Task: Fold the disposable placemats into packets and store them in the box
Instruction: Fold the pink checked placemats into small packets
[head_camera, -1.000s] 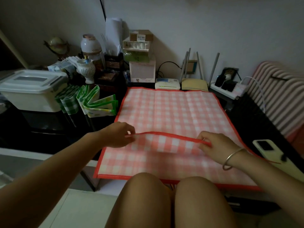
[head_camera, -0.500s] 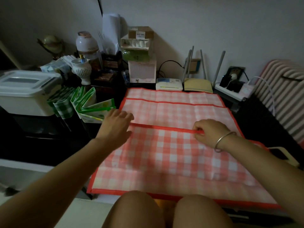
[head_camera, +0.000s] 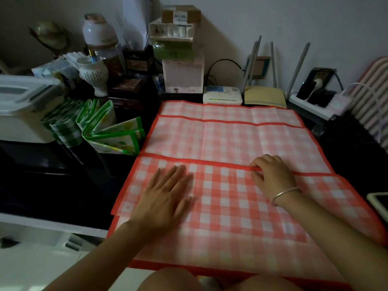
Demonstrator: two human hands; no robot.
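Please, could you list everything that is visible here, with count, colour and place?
placemat: one, red and white checks, spread out in the middle, near part folded over
folded placemats: several, green and white, left of it
box: one, white, lid on, far left
vase: one, white, behind the folded placemats
router: one, yellowish, by the wall
bracelet: one, silver, right wrist
left hand: one, flat on the placemat
right hand: one, pinching its red edge
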